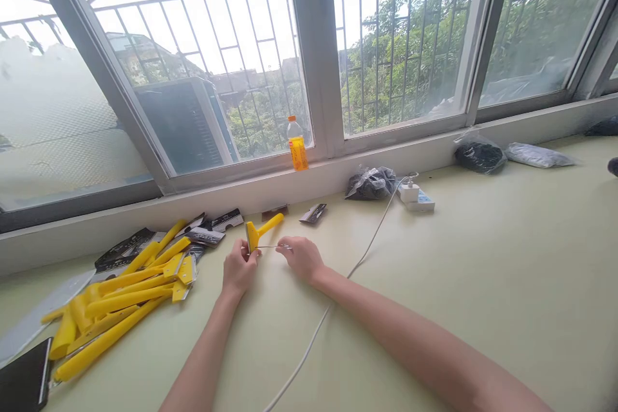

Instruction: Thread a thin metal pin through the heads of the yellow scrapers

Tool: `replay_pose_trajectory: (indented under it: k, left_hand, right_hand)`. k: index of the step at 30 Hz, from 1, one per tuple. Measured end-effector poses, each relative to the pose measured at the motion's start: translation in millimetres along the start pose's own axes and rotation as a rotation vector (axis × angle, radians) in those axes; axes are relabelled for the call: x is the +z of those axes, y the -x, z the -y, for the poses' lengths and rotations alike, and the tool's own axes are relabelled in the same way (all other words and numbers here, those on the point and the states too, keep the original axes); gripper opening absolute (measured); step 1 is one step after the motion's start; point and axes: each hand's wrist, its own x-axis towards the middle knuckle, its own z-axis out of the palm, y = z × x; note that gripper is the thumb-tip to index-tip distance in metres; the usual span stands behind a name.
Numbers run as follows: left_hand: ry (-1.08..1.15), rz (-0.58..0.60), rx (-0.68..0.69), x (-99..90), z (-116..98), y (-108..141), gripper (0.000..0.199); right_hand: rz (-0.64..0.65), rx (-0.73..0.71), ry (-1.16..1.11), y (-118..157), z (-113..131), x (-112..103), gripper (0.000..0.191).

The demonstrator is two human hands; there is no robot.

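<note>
My left hand (240, 269) is closed around the head of a yellow scraper (264, 226), whose short handle points up and to the right. A thin metal rod, which looks like a hex key (268, 246), runs level from the scraper's head to my right hand (300, 256). The fingers of my right hand pinch its other end. Where the rod's tip meets the scraper is too small to make out. To the left lies a pile of yellow scrapers (130, 293) with long handles and metal-edged heads.
Black cards (205, 236) lie behind the pile. A black phone-like device (25, 376) is at the lower left. A white cable (309, 354) crosses the table to a charger (409, 192). Plastic bags (369, 183) lie by the window; an orange drink bottle (298, 149) stands on the sill.
</note>
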Motion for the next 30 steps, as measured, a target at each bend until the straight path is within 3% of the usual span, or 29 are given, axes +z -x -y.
replay_pose_trajectory:
  k: [7, 11, 17, 24, 30]
  left_hand:
    - [0.003, -0.004, 0.001, 1.1, 0, -1, 0.018]
    - [-0.007, -0.003, 0.008, 0.3, -2, 0, 0.016]
    - [0.020, 0.005, 0.004, 0.4, 2, -1, 0.017]
    - [0.010, -0.003, 0.005, 1.8, 4, -2, 0.018]
    - [-0.007, -0.008, 0.013, 2.4, 3, -1, 0.017]
  right_hand:
    - [-0.005, -0.005, -0.008, -2, -1, 7, 0.036]
    - [-0.013, -0.006, -0.063, -6, -8, 8, 0.023]
    - [0.008, 0.022, -0.319, -7, -11, 3, 0.013]
    - [-0.025, 0.021, -0.229, -7, -7, 6, 0.043]
    - [-0.054, 0.045, -0.303, -11, -13, 6, 0.018]
